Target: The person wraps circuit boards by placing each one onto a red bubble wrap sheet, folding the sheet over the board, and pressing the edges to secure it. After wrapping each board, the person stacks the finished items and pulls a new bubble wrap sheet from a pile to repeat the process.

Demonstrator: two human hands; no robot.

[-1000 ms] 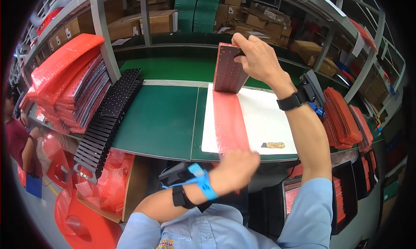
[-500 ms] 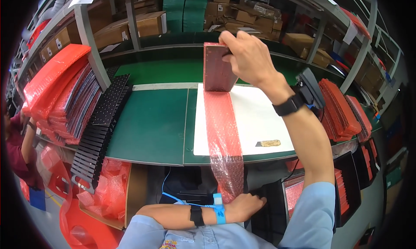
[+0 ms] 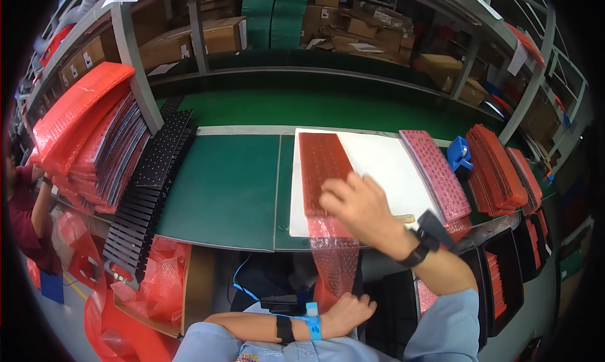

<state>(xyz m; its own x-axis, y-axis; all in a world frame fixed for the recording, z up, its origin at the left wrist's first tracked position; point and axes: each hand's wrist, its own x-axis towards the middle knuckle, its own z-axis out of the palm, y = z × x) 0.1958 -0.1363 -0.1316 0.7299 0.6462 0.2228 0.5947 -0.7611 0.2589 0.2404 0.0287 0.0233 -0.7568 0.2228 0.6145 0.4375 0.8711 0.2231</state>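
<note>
Nearest, the left hand (image 3: 348, 313) is poised by the bubble wrap (image 3: 336, 245)'s hanging end; whether it is gripped cannot be told. Beyond, the closer right hand (image 3: 359, 209) is half-curled, contact unclear, with the red panel (image 3: 324, 165) laid ahead-left, lengthwise near to far, on a white board (image 3: 378, 157). The green table (image 3: 217, 195) is backed by cartons (image 3: 224, 37).

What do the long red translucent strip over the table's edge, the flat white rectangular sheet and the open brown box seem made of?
Long red translucent strip: probably plastic bubble film, glossy, given its small bubbles and bright glints.
Flat white rectangular sheet: smooth and matte, without glints; paper, board or plastic, I cannot tell.
Open brown box: likely cardboard, dull, by its plain tan wall.
</note>
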